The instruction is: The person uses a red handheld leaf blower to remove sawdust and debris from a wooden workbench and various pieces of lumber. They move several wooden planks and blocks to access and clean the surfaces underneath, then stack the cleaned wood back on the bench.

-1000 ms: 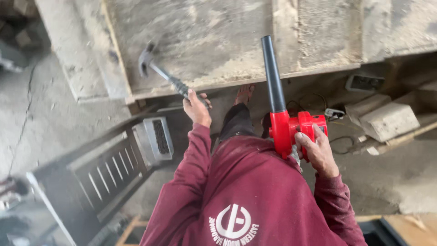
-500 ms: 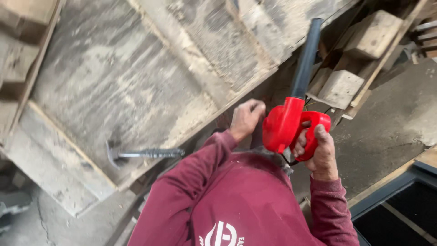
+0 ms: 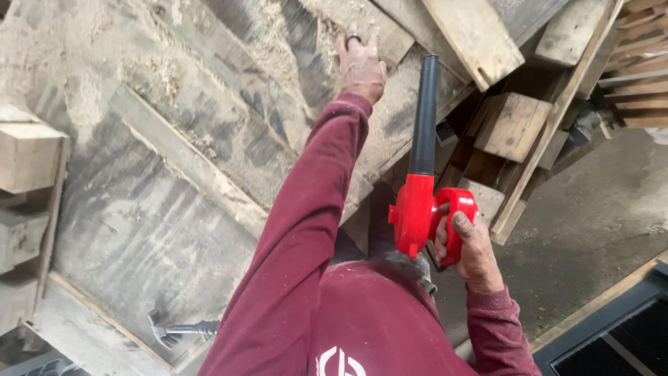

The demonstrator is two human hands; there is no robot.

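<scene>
My right hand point(image 3: 470, 254) grips the handle of a red electric blower point(image 3: 417, 216). Its long black nozzle point(image 3: 425, 115) points away from me over the wood. My left arm, in a maroon sleeve, stretches far forward. My left hand point(image 3: 360, 66) lies palm down on a dusty wooden plank point(image 3: 390, 35), holding nothing, with a ring on one finger. Sawdust point(image 3: 278, 49) covers the boards around that hand. A claw hammer point(image 3: 177, 329) lies by itself on the grey work surface point(image 3: 139, 230) near my left elbow.
Wooden blocks point(image 3: 513, 124) and stacked planks point(image 3: 643, 76) lie to the right of the nozzle. More timber blocks point(image 3: 28, 157) sit at the left edge. Bare concrete floor point(image 3: 598, 216) shows at right, with a dark metal frame point(image 3: 612, 334) at the bottom right.
My left hand has let go of the hammer, which now lies on the surface, and has reached forward onto the sawdust-covered plank. The blower stays in my right hand, nozzle now more upright in view.
</scene>
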